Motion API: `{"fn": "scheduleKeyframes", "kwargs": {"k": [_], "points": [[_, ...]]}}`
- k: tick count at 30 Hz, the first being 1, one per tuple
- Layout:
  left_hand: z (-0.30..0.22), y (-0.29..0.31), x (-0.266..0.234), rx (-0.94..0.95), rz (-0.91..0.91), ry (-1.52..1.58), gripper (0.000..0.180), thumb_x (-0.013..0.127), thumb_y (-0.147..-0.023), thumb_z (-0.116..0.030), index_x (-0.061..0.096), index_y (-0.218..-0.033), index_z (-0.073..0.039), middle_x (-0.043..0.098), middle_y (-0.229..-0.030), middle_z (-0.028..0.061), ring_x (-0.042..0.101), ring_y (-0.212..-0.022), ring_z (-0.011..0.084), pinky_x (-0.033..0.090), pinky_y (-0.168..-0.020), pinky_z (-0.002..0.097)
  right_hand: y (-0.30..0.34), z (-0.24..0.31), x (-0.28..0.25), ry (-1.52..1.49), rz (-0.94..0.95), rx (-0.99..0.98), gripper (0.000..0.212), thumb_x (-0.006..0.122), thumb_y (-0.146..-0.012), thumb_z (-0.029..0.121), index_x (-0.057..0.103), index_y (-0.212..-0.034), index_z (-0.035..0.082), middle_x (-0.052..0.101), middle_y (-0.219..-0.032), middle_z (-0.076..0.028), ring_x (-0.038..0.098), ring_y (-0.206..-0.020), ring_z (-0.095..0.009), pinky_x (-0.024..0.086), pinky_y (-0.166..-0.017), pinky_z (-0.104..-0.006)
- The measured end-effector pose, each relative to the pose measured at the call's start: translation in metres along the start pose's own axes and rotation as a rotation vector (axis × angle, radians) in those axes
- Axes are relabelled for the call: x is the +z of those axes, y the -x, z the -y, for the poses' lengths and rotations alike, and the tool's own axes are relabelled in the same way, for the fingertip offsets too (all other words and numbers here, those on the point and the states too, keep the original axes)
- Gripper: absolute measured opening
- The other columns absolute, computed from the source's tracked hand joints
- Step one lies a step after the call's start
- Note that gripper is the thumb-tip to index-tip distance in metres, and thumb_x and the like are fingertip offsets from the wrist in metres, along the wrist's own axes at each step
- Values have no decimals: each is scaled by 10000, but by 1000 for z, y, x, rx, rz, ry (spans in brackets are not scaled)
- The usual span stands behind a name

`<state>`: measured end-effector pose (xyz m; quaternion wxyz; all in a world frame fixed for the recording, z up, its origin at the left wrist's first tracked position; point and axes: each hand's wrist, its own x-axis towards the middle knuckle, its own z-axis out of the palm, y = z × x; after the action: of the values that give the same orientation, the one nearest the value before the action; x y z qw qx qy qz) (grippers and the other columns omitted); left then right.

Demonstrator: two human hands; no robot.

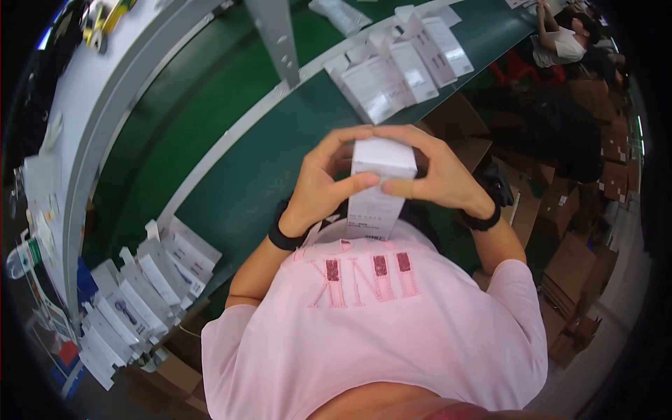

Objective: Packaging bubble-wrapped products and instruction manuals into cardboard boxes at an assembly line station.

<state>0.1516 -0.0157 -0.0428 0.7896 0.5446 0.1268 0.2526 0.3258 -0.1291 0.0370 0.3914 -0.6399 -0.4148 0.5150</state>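
Observation:
A tall white carton stands upright between my two hands, close to my body, its top end closed. My left hand grips its left side, with the thumb pressed on the front face and the fingers curled round the back. From the other side my right hand wraps it the same way, its thumb almost meeting the left one just below the top edge. Small print and a barcode show on the carton's lower front. Both wrists wear black bands.
A green bench with a metal rail runs in front of me. Flattened white cartons lie at its far end, and several open ones stand at the left. Brown cardboard boxes fill the floor at right. Another person sits at the far right.

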Motion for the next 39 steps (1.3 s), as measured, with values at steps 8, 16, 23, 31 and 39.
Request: {"fn": "scheduleKeyframes", "kwargs": {"k": [8, 16, 23, 31, 39], "points": [[60, -204, -48, -117, -495, -434, 700, 622, -908, -301, 282, -1449, -13, 469, -1340, 275, 507, -1210, 322, 418, -993, 359, 20, -12, -231, 652, -1174, -366, 493, 722, -844, 187, 552, -1278, 26, 566, -1243, -116, 553, -1092, -186, 421, -965, -308], [206, -354, -136, -21, -369, -2044, 550, 508, -869, -102, 480, -1368, -330, 197, -1530, 236, 166, -1394, 487, 125, -1052, 705, -135, -262, -381, 644, -1162, -266, 627, 775, -781, 317, 535, -1298, 56, 537, -1268, -192, 513, -1173, -292, 392, -998, -373], [205, -370, -163, -68, 6, -2265, 260, 530, -879, -180, 668, -1082, -266, 259, -1540, 103, 129, -1444, 378, 78, -1121, 635, -136, -232, -380, 583, -972, -161, 697, 759, -806, 276, 441, -1375, 32, 491, -1313, -207, 498, -1176, -312, 403, -989, -389], [88, -287, -34, 177, -587, -1039, 440, 718, -757, -231, 506, -1063, 3, 637, -1016, 205, 616, -947, 374, 421, -924, 481, -99, -37, -254, 347, -849, -735, 607, 717, -819, 65, 427, -1342, -42, 519, -1314, -201, 588, -1099, -259, 469, -942, -342], [-8, -167, 55, 386, -361, -841, 493, 770, -722, -171, 547, -1121, 13, 653, -946, 144, 651, -778, 241, 508, -695, 318, -85, 37, -160, 727, -321, -1152, 451, 748, -679, -11, 642, -1117, -19, 620, -1104, -146, 593, -809, -253, 486, -695, -312]]}}
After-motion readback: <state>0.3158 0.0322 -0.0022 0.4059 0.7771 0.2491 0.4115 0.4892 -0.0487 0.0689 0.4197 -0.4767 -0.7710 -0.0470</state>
